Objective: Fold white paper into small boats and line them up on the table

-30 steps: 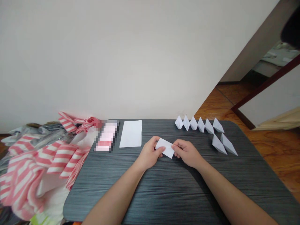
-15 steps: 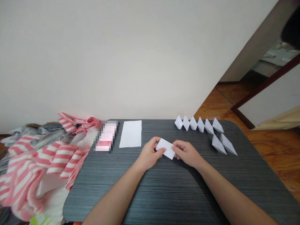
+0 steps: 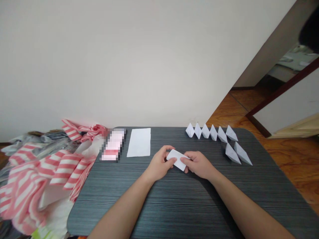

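Head camera: from my remote seat I see a small paper (image 3: 178, 158) above a dark counter (image 3: 159, 205); I place everything by the flat sheet (image 3: 139, 142) lying there.
Position: the small paper is right of the flat sheet and nearer to me, slanted between the left hand (image 3: 159, 163) and the right hand (image 3: 201, 165).
Left hand: its grip pinches the left end, thumb on top, fingers behind.
Right hand: its grip pinches the right end, thumb on top, a fingertip showing beneath.
Paper weight: very light, I judge; a faint squeeze should carry it.
Paper stiffness: thin and bendable, I expect; I cannot tell how many layers it has.
Paper surface: probably dry and slightly slick; hard pressure could crease it, a sharp tug tear it.
Best hold: I favour opposite ends, thumb against fingers, leaving the middle free.
Folded shapes (image 3: 205, 131): eight pointed white pieces well right of the flat sheet, likely easy to crush.
Striped cloth (image 3: 65, 162): heaped left of the flat sheet, beyond the counter's edge.
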{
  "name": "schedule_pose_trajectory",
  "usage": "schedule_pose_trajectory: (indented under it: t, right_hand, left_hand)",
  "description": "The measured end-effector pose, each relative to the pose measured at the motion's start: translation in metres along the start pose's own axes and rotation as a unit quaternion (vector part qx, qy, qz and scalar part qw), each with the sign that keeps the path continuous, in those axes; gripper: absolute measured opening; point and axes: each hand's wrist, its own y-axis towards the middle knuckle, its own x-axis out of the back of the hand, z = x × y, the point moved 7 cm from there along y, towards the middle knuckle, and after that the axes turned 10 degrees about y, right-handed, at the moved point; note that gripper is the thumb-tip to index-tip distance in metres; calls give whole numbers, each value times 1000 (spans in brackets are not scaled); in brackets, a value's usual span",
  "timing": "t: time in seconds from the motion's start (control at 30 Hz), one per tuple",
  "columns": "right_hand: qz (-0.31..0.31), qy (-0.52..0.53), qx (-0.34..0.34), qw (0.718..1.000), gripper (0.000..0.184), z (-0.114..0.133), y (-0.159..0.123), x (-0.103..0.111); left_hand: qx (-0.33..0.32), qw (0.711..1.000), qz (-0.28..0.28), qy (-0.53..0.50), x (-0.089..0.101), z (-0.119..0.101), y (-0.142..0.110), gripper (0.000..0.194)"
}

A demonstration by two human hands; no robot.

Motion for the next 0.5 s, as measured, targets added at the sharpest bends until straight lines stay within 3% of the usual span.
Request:
schedule_pose_trajectory:
  t: [0.13, 0.27, 0.37, 0.5]
  right_hand:
    - [-14, -7, 35, 999, 28, 2, 0, 5]
    - [-55, -59, 144, 986, 31, 16, -4, 15]
    - [-24, -113, 229, 967, 33, 26, -7, 10]
    - [-2, -148, 260, 954, 34, 25, -7, 5]
  left_hand:
    - [10, 999, -14, -35, 2, 2, 1, 40]
    - [8, 999, -24, -43, 5, 2, 2, 43]
    - [2, 999, -24, -45, 7, -1, 2, 52]
    - [-9, 999, -13, -49, 6, -5, 0, 56]
